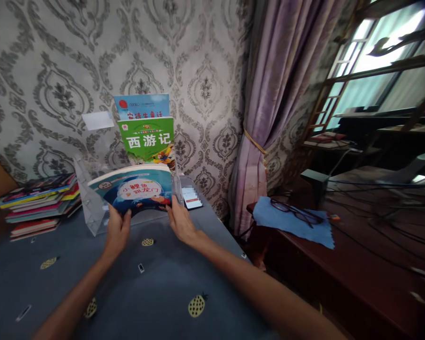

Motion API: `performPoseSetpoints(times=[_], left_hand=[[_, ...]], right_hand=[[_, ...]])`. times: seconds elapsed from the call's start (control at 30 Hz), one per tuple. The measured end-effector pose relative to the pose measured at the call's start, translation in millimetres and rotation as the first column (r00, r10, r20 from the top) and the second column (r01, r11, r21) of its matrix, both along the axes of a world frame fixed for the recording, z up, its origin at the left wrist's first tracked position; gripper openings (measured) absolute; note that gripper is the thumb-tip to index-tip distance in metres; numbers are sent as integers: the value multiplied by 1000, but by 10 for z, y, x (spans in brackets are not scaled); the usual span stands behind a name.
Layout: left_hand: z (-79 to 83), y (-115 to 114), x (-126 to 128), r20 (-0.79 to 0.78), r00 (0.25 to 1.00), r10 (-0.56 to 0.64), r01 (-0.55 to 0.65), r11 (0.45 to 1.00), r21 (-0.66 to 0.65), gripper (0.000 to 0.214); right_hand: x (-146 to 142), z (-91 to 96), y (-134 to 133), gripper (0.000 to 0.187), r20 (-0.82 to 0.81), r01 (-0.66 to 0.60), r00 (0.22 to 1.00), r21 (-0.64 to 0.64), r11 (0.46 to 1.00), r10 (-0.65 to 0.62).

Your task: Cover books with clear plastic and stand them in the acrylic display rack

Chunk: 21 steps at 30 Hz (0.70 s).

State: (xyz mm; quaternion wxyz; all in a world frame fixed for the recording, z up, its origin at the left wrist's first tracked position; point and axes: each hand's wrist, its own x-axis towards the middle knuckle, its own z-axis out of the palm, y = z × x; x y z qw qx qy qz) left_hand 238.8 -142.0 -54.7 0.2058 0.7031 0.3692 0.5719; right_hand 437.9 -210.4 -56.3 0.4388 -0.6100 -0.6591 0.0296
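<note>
Between my two hands a teal picture book [141, 189] is held tilted, its cover facing me and slightly bowed. My left hand [117, 229] grips its lower left edge, thumb on the cover. At the lower right corner my right hand [180, 221] is closed on the same book. Just behind it stands a clear plastic book holder [90, 208], partly hidden by the book. A green book [147, 139] stands upright there, with a light blue book [145, 105] rising behind it. The lower parts of both are covered.
A stack of books [42, 203] lies to the left on the patterned grey-blue cloth [156, 293]. A phone [192, 198] lies right of the holder. On the dark red table [361, 278] are glasses [297, 212] on a blue cloth [286, 226] and several cables. A purple curtain [269, 94] hangs behind.
</note>
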Motion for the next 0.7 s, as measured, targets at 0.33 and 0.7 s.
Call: performPoseSetpoints(times=[0.33, 0.7], left_hand=[[372, 344, 127, -107, 990, 93, -82, 991, 106, 63], [875, 598, 297, -134, 982, 136, -96, 958, 269, 62]], right_hand=[[285, 367, 324, 30, 25, -34, 999, 121, 992, 31], [584, 795, 634, 29, 71, -9, 997, 278, 961, -11]])
